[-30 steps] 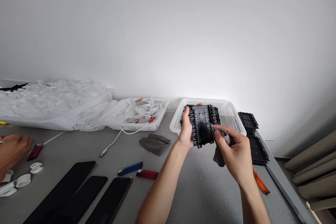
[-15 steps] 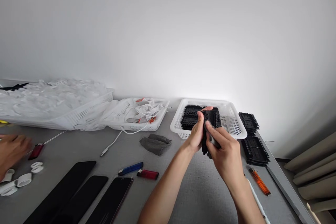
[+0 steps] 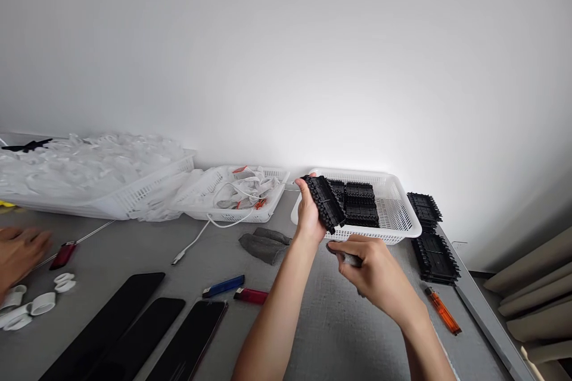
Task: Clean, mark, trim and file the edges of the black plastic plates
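Observation:
My left hand (image 3: 311, 217) grips a black plastic piece with toothed edges (image 3: 327, 202), tilted up at the near left corner of a white basket (image 3: 406, 205). Several similar black pieces (image 3: 361, 199) lie inside that basket, in its left and middle part. Below and to the right, my right hand (image 3: 373, 271) pinches a bunched grey cloth (image 3: 351, 259), apart from the black piece. Most of the cloth is hidden by the fingers. Another grey cloth (image 3: 264, 245) lies folded on the table to the left of my left wrist.
Stacked black pieces (image 3: 435, 257) and an orange lighter (image 3: 442, 311) lie on the right. Blue (image 3: 223, 286) and red (image 3: 250, 296) lighters sit near dark phones (image 3: 192, 339). A basket with cables (image 3: 227, 217) stands left of centre. Another person's hand (image 3: 22, 256) is at far left.
My left hand has moved left with the black piece and turned its toothed face up. My right hand has drawn the grey cloth off it, down and toward me.

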`<state>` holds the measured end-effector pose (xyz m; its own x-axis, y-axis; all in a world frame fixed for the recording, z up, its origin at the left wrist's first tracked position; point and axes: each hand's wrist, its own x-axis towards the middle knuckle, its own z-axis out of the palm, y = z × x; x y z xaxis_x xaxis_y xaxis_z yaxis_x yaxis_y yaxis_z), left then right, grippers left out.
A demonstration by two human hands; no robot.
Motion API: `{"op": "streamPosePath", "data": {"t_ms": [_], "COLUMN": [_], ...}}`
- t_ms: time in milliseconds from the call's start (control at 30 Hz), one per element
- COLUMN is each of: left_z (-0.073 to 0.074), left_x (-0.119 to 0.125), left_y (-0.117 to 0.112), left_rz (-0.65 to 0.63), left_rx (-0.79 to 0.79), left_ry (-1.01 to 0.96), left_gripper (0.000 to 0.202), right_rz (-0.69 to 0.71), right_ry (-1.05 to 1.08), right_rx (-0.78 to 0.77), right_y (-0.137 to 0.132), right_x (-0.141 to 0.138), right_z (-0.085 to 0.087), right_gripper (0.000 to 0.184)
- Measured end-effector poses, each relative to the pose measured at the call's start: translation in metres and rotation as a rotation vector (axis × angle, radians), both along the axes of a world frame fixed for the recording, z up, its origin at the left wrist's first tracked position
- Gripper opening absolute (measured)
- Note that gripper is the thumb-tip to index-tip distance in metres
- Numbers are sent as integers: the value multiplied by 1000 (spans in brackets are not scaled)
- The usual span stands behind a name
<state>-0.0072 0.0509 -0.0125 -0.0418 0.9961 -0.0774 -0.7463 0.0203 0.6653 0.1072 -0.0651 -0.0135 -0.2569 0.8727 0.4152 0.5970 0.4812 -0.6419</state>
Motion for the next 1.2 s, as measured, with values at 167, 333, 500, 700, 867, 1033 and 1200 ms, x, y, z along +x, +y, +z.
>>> {"op": "streamPosePath", "data": {"t_ms": [167,333,500,700,867,1033,1200], "left_z": [0,-5,-9,-11,-10,-5,-2], "left_x": [4,11,11,12,6,8,10], "left_y": [-3,-6,-7,-8,-10,-19,-24], "left_rz": [-61,-81,-151,-91,-89,-212,-228], "left_rx": [17,-4,315,381,418,428,385], "left_ry": [7,141,153,296,516,619,568], "left_gripper": [67,65,43,40,35,34,35], "right_rz": [-189,-195,-469,-494,-472,-584,-520], "right_ry": [351,404,566,561,393,237,134], "right_rx": [48,89,86,-97,-123,293,448], "right_y": [3,13,22,23,16,16,28], "right_x": [4,-8,6,27,36,38,35], "right_z": [-2,-11,-15,-12,-7,-5,-14], "right_gripper": [33,34,43,53,46,37,37]}}
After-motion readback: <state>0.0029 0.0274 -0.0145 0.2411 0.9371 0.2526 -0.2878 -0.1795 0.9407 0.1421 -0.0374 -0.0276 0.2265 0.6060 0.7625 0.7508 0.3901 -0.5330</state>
